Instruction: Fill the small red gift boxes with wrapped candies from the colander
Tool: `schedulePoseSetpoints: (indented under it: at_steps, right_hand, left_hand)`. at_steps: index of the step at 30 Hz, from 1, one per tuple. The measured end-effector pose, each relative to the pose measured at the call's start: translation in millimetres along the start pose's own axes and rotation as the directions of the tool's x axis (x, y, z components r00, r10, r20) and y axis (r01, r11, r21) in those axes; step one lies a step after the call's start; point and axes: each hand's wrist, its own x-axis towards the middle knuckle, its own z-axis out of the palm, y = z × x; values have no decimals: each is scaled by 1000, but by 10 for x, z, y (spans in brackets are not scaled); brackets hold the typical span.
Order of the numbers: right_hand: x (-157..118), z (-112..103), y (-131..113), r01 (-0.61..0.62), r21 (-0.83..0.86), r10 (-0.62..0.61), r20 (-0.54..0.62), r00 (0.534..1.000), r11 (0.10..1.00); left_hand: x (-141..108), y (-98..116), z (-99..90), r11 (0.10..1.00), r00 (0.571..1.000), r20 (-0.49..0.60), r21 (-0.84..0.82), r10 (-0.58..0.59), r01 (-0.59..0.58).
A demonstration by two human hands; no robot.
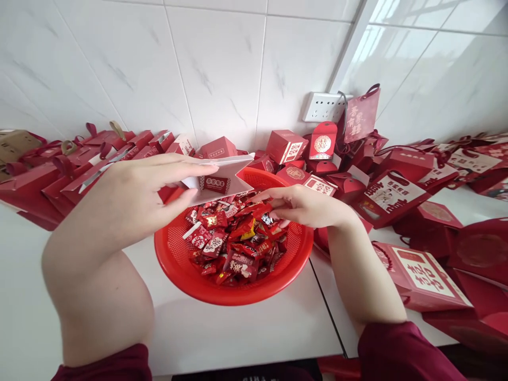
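Note:
My left hand [146, 185] grips a small gift box [237, 174] by its left side, thumb below and fingers above. The box is tilted with its open mouth toward me, showing a white inside and a red printed packet [215, 183] in it. Below it stands a round red plastic basket [238, 299] of wrapped candies [242, 264]. My right hand [304, 206] reaches over the basket's right side, index finger stretched out and thumb apart, fingertips among the candies. No candy is clearly held there, though the fingertips are partly hidden.
Red gift boxes [37, 180] with ribbon handles stand in a row at the left against the tiled wall [222, 63]. More red boxes [426, 275] crowd the back and right of the white table [238, 333]. A socket strip [323, 107] with a cable is on the wall.

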Motion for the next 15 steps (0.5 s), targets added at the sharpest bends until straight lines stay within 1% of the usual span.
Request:
schedulePoseSetpoints:
  at_steps: [2,4,6,9,12,15]
  right_hand:
    - [-1,-20,9,41,-64,-43,-32,999,997]
    - [-3,-43,28,67,-86,-73,-62,995,994]
    - [-5,-63,47,79,-93,-86,-79,993,993]
    - [0,-75,69,69,-163,-83,-80,993,984]
    - [25,-74,105,1,-267,-30,-105,994,964]
    - [62,-80,183,-142,-400,79,-168,983,906]
  left_hand:
    - [28,19,6,999,997,65,-17,-37,38]
    - [53,27,18,999,993,111,-13,-33,34]
    - [72,23,38,1000,991,133,8,-14,13]
    - [90,19,77,1000,987,161,29,-12,8]
    - [106,37,109,1000,986,162,13,-28,27]
    - [121,50,121,999,987,155,-14,-36,39]
